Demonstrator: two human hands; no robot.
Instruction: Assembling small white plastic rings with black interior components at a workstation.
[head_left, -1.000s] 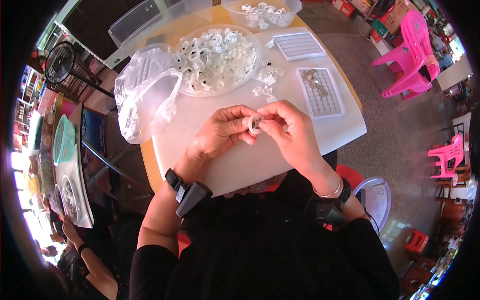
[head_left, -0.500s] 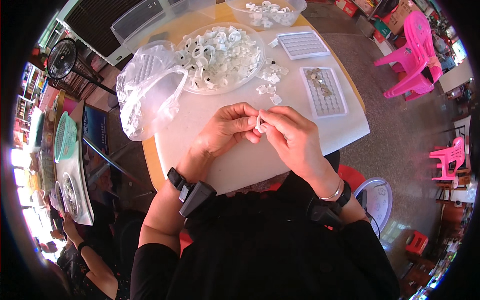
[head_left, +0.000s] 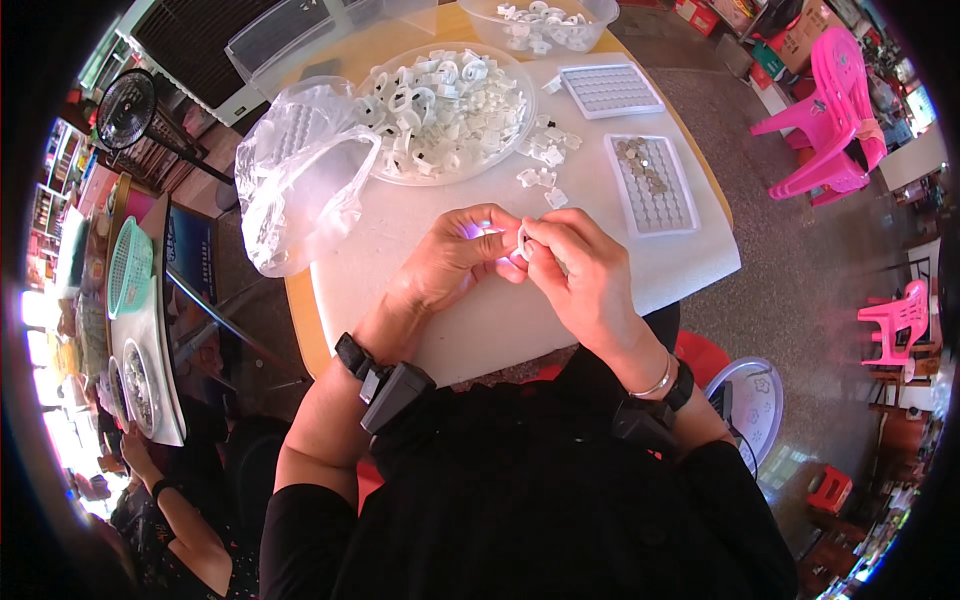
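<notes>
Over the near half of the white-covered table (head_left: 430, 340), my two hands meet around a small white plastic ring (head_left: 522, 243). My left hand (head_left: 452, 258) pinches it between thumb and fingers, and a purplish-white light glows among those fingertips. From the other side my right hand (head_left: 588, 272) grips the same piece with thumb and forefinger, partly hiding it. Beyond my hands, a round clear tray (head_left: 524, 135) is heaped with white rings and small translucent pieces. Several loose clear pieces (head_left: 540, 178) lie beside it. To the right, a white ridged tray (head_left: 655, 215) holds small dull round discs (head_left: 640, 165).
A second ridged tray (head_left: 610, 90) and a clear bowl (head_left: 560, 38) of white parts stand farther back. A crumpled clear plastic bag (head_left: 300, 200) covers the table's left side. Pink chairs (head_left: 835, 110) are at right; another person's arm (head_left: 185, 520) shows at lower left.
A purplish light now shines among my left fingertips, where none showed before. My right hand has shifted slightly left, its fingers closer over the ring.
</notes>
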